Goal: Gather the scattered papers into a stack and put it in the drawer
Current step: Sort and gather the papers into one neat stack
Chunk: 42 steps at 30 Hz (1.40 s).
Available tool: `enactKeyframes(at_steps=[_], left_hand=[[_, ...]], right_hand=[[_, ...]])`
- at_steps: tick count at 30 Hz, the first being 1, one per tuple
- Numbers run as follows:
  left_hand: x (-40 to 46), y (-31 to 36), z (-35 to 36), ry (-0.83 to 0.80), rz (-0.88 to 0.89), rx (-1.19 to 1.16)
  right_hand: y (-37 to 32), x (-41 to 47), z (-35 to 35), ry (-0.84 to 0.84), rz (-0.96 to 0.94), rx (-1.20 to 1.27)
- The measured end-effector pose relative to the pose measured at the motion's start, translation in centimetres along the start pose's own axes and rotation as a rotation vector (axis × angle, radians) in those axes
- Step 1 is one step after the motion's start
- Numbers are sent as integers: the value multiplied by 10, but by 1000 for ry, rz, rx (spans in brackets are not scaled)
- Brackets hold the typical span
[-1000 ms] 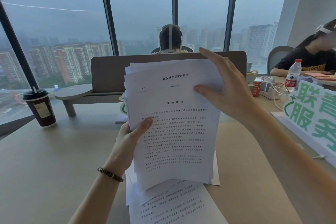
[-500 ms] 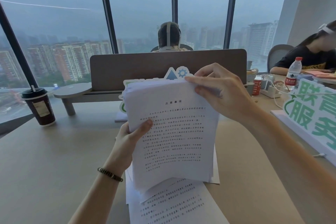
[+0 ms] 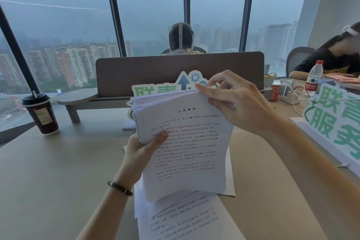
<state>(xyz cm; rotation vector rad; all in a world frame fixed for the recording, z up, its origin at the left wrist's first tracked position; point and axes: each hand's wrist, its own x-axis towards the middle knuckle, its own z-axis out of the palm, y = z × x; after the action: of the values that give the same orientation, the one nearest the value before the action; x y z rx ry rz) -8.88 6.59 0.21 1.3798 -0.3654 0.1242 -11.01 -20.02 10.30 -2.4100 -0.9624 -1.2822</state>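
Note:
A thick stack of printed white papers [image 3: 187, 148] stands nearly upright on its lower edge on the desk [image 3: 58, 171]. My left hand [image 3: 142, 152] grips its left edge, thumb across the front page. My right hand [image 3: 231, 103] curls over the top right corner, fingers pinching the top edge. More loose printed sheets [image 3: 185, 220] lie flat on the desk under and in front of the stack. No drawer is in view.
A dark paper cup with lid [image 3: 41, 115] stands at the left. Green-and-white cut-out signs stand behind the stack [image 3: 148, 91] and at the right [image 3: 335, 122]. A grey divider [image 3: 175, 70], a water bottle [image 3: 314, 78], a power strip and two seated people are beyond.
My right hand came down from the raised top sheets and pressed them level with the stack. The stack's top edge is lower and more even; the sign behind it shows.

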Motion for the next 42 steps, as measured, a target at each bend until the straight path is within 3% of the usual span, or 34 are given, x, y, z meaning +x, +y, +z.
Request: enactKeyframes(at_steps=[3,6,8,10,13,17,21,26,31,35,39,42], left_hand=[[2,-1,1,27,30,34],[3,0,0,11,32,24],[3,0,0,18,18,-4],[3,0,1,25,10,-21],[1,-2,1,51,32,30],[-3,-11,-4,88,186,255],[-9,-18,-2,85,183,74],[-5,-5,20,348,155,211],[-6,7,41,475,194,107],[-8,10,31,349,148,-18],[-12,-19,2,112,-18,33],[-12,-29,-8,37,-31,134]], right_hand=[[-6,-6,5,189,388,341],[-12,-25,20,273,822,873],[-10,-46,37,153,922,1088],[-15,-67,56,3,997,1149],[-29,-80,76,47,1111,1178],[-39,-77,79,180,1136,1119],[-48,-74,77,152,1143,1087],[-59,-67,74,272,1152,1045],[-74,-60,72,353,1018,962],[-74,-65,76,309,963,1000],[-64,-92,99,168,1120,983],[-58,-104,110,149,1148,980]])
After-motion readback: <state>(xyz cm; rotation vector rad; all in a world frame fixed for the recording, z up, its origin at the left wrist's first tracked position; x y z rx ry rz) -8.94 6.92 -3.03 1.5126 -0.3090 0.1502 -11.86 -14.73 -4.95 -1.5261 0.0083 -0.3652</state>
